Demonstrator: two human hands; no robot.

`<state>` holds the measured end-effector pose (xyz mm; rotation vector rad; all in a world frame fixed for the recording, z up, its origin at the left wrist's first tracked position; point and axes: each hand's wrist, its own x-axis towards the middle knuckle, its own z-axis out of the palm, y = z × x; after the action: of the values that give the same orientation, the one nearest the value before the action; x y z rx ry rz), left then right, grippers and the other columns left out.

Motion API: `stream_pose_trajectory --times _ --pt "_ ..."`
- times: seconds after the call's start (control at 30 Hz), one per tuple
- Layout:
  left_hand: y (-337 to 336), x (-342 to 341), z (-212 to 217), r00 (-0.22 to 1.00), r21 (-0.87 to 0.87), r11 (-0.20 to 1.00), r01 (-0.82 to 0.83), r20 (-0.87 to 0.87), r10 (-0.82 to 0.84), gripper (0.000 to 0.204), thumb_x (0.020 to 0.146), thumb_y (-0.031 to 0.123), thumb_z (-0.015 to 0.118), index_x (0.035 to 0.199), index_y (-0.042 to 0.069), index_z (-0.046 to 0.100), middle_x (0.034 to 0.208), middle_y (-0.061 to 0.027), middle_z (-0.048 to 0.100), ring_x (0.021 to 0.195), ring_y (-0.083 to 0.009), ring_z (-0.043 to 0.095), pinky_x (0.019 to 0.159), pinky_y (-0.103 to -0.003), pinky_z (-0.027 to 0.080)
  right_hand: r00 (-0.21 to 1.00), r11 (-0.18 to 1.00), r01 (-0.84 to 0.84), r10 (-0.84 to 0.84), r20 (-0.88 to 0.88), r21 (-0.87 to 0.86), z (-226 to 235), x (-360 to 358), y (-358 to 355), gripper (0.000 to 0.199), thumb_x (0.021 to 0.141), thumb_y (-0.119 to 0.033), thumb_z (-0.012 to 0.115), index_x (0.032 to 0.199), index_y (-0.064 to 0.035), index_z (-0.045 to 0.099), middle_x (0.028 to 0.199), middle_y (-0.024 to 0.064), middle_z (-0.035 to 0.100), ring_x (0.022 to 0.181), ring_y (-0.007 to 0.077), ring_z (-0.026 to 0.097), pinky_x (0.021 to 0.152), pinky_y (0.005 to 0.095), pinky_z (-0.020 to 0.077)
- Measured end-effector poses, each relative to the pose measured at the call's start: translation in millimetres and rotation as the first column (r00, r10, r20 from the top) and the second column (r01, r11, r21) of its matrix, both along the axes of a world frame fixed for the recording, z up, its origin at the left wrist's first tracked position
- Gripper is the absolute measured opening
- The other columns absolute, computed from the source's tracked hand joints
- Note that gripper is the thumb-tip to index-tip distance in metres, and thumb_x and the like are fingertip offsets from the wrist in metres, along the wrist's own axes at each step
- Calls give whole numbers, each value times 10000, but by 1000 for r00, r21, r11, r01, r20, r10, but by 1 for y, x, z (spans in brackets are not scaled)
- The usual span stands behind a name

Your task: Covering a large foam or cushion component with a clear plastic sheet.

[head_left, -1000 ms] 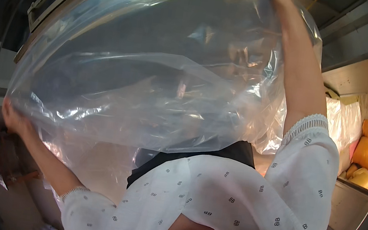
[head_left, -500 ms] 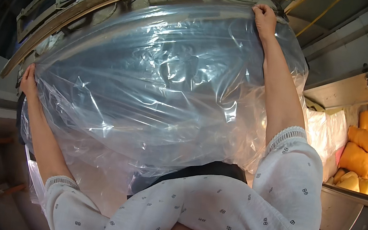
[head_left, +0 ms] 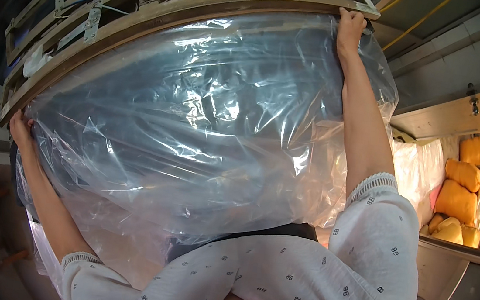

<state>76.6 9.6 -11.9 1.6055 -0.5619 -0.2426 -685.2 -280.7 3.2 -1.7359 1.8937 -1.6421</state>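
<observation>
At left, the left hand [head_left: 21, 128] pinches the left far corner of a wide, clear, glossy plastic sheet [head_left: 211, 140], its arm stretched out and away. The sheet spreads between the hands, on the body side of the fingers, its long axis following the curved-looking, pale wooden rail [head_left: 148, 14] just beyond. At right, the right hand [head_left: 349, 35] grasps the far edge beside the rail, arm nearly straight, reaching higher in view.

head cam | left wide fisheye | looks down | near, above clear plastic [head_left: 195, 119]
</observation>
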Motion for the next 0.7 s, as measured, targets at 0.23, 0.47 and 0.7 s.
stream_pose_trajectory --times 0.23,0.47,0.7 --pt "-2 0 6 998 -35 997 65 20 -65 298 877 297 517 967 13 537 856 -42 535 707 -119 497 572 -234 414 1000 995 -31 30 -8 -99 -3 -12 -5 365 831 -347 499 902 11 506 1000 230 466 1011 374 415 901 406 325" --pt "14 -37 29 737 379 925 -31 634 -235 371 836 362 585 1003 31 602 907 -35 587 797 -122 516 711 -240 406 986 935 -26 -34 -161 -354 24 21 48 258 854 -244 478 795 7 466 868 184 482 858 350 467 799 401 372" --pt "207 -51 155 975 -6 998 -55 214 55 386 867 285 555 1154 28 545 1143 -78 546 1035 -176 500 867 -273 385 489 869 -493 312 814 -37 23 75 157 398 837 -227 565 1126 -12 394 855 51 507 716 107 509 582 231 433"
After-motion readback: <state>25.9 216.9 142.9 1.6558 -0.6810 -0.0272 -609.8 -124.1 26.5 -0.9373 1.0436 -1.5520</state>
